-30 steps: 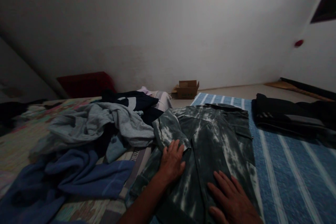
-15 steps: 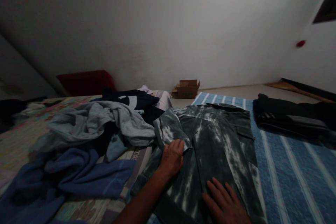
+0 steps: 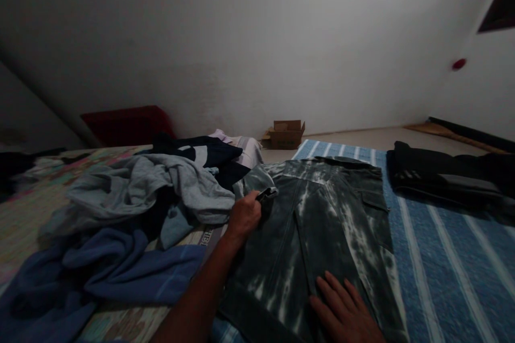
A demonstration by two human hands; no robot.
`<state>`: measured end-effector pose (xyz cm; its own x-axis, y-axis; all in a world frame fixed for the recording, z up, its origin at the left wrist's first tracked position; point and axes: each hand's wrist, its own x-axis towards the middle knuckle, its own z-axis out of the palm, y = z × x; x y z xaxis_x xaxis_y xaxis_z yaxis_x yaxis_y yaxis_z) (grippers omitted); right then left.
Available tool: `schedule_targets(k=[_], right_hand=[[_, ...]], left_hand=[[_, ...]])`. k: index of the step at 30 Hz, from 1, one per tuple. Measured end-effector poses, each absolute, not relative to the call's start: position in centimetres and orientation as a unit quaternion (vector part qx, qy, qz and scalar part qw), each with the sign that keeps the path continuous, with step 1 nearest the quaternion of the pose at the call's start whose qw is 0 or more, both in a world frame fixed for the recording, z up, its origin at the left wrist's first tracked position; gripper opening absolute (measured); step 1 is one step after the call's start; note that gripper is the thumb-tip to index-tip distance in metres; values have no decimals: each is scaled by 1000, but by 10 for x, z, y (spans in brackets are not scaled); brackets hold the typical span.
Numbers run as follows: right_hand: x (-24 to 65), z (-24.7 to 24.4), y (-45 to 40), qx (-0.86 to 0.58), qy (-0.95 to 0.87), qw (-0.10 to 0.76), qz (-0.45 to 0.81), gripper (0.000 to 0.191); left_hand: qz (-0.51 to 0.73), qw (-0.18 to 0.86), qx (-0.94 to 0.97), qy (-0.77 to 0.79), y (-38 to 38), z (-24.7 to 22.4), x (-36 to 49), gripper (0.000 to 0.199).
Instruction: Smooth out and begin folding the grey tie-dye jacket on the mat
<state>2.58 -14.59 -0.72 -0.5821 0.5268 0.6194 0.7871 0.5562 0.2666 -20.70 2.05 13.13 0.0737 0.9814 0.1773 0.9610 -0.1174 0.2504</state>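
A dark green, bleach-streaked denim jacket [image 3: 322, 225] lies spread on a blue striped blanket [image 3: 442, 262]. My left hand [image 3: 244, 217] grips the cuff of its left sleeve [image 3: 257, 182], which is folded in over the jacket's side. My right hand [image 3: 341, 311] lies flat on the jacket's lower front, fingers apart, pressing the cloth down.
A heap of loose clothes lies to the left: a grey sweatshirt [image 3: 148, 187], a blue garment [image 3: 120, 273] and a dark one [image 3: 201, 153]. Folded black clothing [image 3: 442, 177] sits at the right. A small cardboard box [image 3: 286, 134] and a red box [image 3: 124, 123] stand by the wall.
My left hand went from lying flat on the sleeve to gripping its cuff and drawing it up and left. My right hand slid slightly back toward me.
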Motion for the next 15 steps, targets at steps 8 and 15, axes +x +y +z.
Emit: schedule_targets(k=[8, 15], right_hand=[[36, -17, -141, -344, -866, 235, -278, 31], [35, -20, -140, -331, -861, 245, -298, 28]], left_hand=[[301, -16, 646, 701, 49, 158, -231, 36], [320, -22, 602, 731, 63, 157, -250, 33]])
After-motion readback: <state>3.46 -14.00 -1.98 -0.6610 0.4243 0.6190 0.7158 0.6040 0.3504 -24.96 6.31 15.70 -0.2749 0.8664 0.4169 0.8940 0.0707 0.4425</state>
